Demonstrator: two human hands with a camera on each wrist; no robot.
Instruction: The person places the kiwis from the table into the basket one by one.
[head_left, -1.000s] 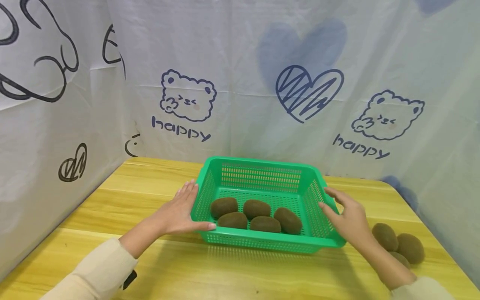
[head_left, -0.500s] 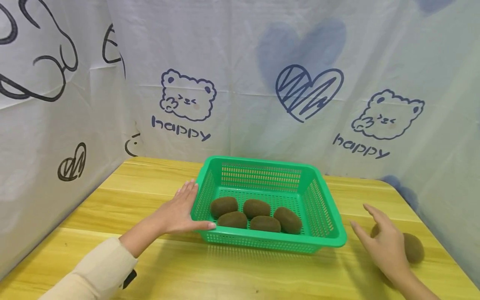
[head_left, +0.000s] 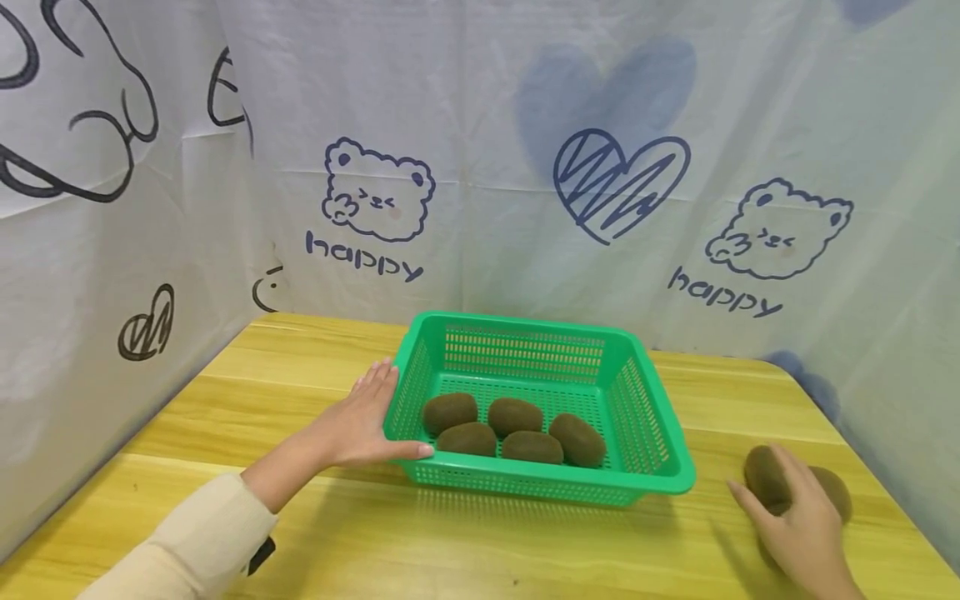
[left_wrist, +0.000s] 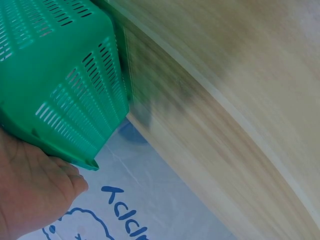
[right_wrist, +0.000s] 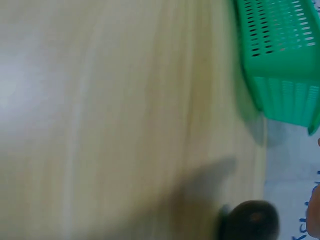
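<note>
A green plastic basket [head_left: 555, 477] with slotted walls stands on the table, holding several brown kiwis [head_left: 576, 440] toward its front left. My left hand [head_left: 356, 425] rests on the basket's left rim, fingers straight along the side and thumb on the front corner. The left wrist view shows that hand [left_wrist: 37, 187] against the rim. To the right of the basket, my right hand [head_left: 806, 521] is over a small group of kiwis [head_left: 763, 475], thumb spread away from the fingers. It partly covers the group. In the right wrist view one dark kiwi [right_wrist: 250, 220] lies near the fingers.
The wood-patterned table [head_left: 450, 550] runs back to a white cloth [head_left: 487, 108] with bear, heart and "happy" drawings. Another printed cloth [head_left: 180, 250] hangs along the left side. A dark object [head_left: 261, 556] shows under the left sleeve.
My right hand has left the basket's right rim and moved right and toward me, onto the loose kiwis. The left hand and the basket stay in place.
</note>
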